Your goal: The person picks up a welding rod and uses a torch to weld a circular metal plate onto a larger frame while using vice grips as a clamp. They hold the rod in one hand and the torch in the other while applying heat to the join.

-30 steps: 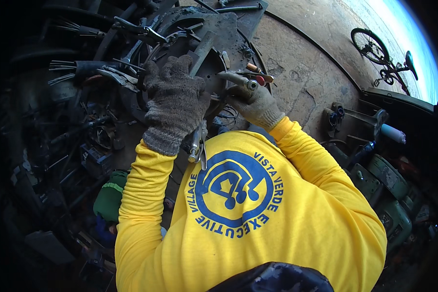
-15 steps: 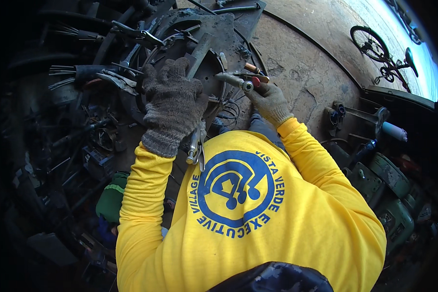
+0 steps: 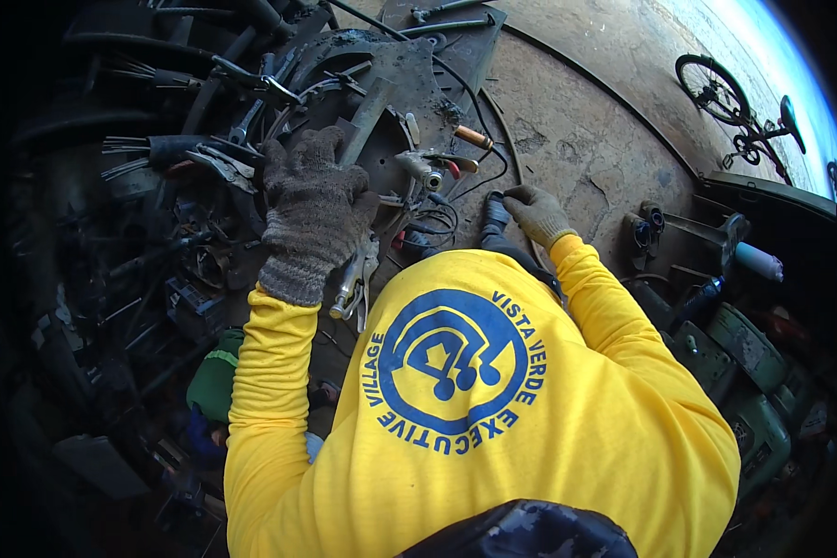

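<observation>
My left hand (image 3: 316, 205), in a dark grey knit glove, lies closed over the end of a flat metal bar (image 3: 367, 116); what sits under the curled fingers is hidden. The bar rests against a dark metal plate (image 3: 395, 70). Just below the left hand's wrist hang silver locking pliers (image 3: 355, 279). My right hand (image 3: 537, 214), in a lighter glove, is off to the right with loosely bent fingers and nothing visible in them. To its left, another pair of locking pliers (image 3: 428, 170) clamps the work by the bar. A copper-coloured handle (image 3: 472, 137) lies beyond these pliers.
More locking pliers (image 3: 221, 167) and bundles of thin rods (image 3: 130, 149) are on the left. A black cable (image 3: 451, 70) runs across the plate. Green machinery (image 3: 749, 349) stands at right, with a bicycle (image 3: 735, 112) farther off. Near the lower left is a green garment (image 3: 216, 377).
My right hand has let go of the locking pliers and drawn back to the right. The pliers stay clamped on the work. My left hand keeps its place at the bar.
</observation>
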Motion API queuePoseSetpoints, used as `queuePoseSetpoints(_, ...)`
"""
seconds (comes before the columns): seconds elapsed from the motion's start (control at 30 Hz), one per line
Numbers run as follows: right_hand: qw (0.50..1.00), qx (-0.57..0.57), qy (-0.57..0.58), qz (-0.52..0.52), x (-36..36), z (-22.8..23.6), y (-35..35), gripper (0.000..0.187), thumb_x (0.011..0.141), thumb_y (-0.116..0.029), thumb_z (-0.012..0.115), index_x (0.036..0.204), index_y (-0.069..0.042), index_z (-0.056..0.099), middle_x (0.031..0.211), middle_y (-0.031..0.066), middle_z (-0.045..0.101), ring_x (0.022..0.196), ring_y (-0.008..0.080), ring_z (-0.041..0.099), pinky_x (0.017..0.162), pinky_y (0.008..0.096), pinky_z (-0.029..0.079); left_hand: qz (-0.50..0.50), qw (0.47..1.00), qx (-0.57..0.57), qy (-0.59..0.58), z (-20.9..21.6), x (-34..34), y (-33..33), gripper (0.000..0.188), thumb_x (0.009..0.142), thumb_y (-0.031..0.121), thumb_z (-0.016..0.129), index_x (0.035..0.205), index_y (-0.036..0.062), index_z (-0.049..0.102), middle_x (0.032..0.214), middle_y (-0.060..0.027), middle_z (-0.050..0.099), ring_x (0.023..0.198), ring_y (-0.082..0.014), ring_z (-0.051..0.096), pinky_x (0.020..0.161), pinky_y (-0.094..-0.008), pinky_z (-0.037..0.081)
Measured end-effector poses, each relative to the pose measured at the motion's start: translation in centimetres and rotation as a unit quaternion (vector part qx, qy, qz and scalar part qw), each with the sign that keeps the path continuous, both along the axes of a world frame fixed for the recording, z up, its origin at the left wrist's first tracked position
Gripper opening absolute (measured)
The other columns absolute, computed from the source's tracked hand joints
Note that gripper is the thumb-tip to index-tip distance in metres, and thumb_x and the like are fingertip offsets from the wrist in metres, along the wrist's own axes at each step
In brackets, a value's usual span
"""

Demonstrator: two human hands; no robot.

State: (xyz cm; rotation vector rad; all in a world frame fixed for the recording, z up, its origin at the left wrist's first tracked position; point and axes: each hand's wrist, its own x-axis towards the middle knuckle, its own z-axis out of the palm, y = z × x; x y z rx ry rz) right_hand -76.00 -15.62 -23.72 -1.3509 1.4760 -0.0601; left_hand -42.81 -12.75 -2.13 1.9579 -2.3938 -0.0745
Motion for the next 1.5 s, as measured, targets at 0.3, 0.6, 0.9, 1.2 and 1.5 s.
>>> queuePoseSetpoints(0.3,0.996,0.048,0.056,0.050,-4.2,-3.5,-0.7,0.050,0.093,-0.044,0.068,0.128,-0.009,0.075,0.129,0.0152,0.074,0.120,0.0347,0.069,0.106,0.0407,0.051,0.004,1.000,-0.011,0.013,0.5,-0.4,0.2,0.024,0.072,0.022,0.086,0.094,0.0134,0.080,0.138,-0.0142,0.060,0.133,-0.0342,0.055,0.121,-0.0617,0.027)
queuePoseSetpoints(0.6,0.996,0.051,0.052,0.057,-5.9,-4.5,-1.4,0.049,0.093,-0.041,0.068,0.127,-0.005,0.075,0.126,0.0185,0.074,0.120,0.0348,0.070,0.104,0.0408,0.052,0.007,1.000,-0.003,0.015,0.3,0.2,0.2,0.021,0.076,0.029,0.085,0.093,0.0171,0.080,0.138,-0.0108,0.061,0.138,-0.0285,0.052,0.125,-0.0629,0.021)
queuePoseSetpoints(0.9,0.997,0.044,0.063,-0.011,-4.8,-4.2,2.6,0.049,0.094,-0.040,0.069,0.129,-0.005,0.073,0.117,0.0164,0.076,0.106,0.0299,0.071,0.094,0.0386,0.055,0.002,1.000,0.002,-0.007,0.0,0.3,0.4,0.024,0.078,0.027,0.084,0.098,0.0155,0.082,0.143,-0.0134,0.058,0.141,-0.0317,0.050,0.126,-0.0623,0.018)
queuePoseSetpoints(1.2,0.989,0.095,0.106,-0.043,-4.8,-3.4,10.7,0.051,0.094,-0.041,0.069,0.127,-0.003,0.074,0.106,0.0147,0.078,0.091,0.0247,0.075,0.083,0.0360,0.058,-0.004,1.000,0.017,0.006,0.1,0.4,0.3,0.021,0.081,0.033,0.082,0.096,0.0181,0.081,0.144,-0.0119,0.057,0.140,-0.0281,0.050,0.125,-0.0597,0.020)
queuePoseSetpoints(1.5,0.984,0.112,0.115,-0.076,-3.8,-2.3,13.4,0.050,0.094,-0.039,0.067,0.127,-0.002,0.074,0.109,0.0141,0.078,0.090,0.0240,0.074,0.085,0.0356,0.057,-0.020,1.000,0.008,0.003,-1.2,1.2,0.3,0.020,0.086,0.035,0.079,0.101,0.0225,0.080,0.146,-0.0112,0.054,0.142,-0.0316,0.046,0.125,-0.0664,0.012)
